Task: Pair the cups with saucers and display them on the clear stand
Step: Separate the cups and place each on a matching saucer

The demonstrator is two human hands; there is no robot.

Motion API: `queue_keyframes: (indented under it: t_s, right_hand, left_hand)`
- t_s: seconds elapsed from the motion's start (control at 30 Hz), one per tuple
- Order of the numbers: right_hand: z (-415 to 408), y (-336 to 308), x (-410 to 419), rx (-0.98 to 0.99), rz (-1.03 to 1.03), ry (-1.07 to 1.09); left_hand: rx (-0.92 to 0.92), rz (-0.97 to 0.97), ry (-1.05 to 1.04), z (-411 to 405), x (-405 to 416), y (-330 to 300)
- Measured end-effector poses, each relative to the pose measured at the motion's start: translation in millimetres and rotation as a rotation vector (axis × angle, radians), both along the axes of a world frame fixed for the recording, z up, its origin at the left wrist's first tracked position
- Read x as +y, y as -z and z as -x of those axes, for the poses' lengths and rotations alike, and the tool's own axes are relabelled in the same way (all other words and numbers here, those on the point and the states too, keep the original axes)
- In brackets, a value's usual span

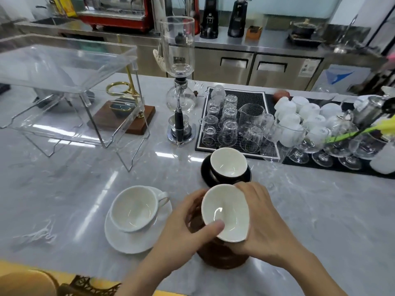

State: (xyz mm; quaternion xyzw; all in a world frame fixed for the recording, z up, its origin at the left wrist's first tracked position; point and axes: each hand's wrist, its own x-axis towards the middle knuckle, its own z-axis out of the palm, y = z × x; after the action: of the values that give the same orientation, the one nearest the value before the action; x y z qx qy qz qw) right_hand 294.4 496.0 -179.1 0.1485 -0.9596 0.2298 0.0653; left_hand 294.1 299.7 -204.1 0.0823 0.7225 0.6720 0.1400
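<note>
Left hand (186,223): fingers curled round the near-left wall of a brown-glazed ceramic cup with a glossy cream-white interior (225,212), thumb tip pressed over the rim onto the inner glaze. Right hand (263,221): fingers wrapped round the cup's right wall, fingertips at the far rim. Both hands grip the cup, which tilts toward the camera above a round dark brown saucer (222,256); whether cup and saucer touch cannot be told. Just beyond: a black-walled, white-lined handleless cup (228,163) seated upright on a round glossy black saucer (205,169). To the left: a smooth white porcelain cup with a loop handle (133,208), seated on a wide white porcelain saucer (136,238). All rest on a polished grey-veined marble-look counter (74,189). Far left on the counter: a clear acrylic box-form stand on thin angular legs (64,69), nothing seen on its top panel. Seen through it: a dark wooden base with a brass ring holder (132,122). Centre: a glass siphon coffee maker, cylindrical upper chamber over a round bulb (178,67). Right of it: a ribbed black rubber mat (252,97) bearing inverted clear glasses and a glass pitcher (250,116). Far right: stacked small white cups (303,112) and stemmed glasses (320,150).
</note>
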Motion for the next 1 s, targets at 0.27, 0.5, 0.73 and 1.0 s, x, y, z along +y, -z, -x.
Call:
queue_keyframes:
  t_s: [0.27,0.5,0.73,1.0]
  right_hand:
    - [-4,19,-3,-0.024,-0.042,-0.026]
    - [-3,27,-1,-0.086,-0.066,-0.029]
    - [0,36,1,-0.155,-0.046,-0.012]
    - [-1,41,0,-0.196,-0.022,0.008]
  left_hand:
    - [-0.491,-0.272,-0.143,-18,2,21]
    - [-0.560,-0.278,-0.160,-18,7,29]
    - [-0.443,-0.189,-0.109,-16,7,33]
    - [-0.365,-0.169,-0.095,-12,4,44]
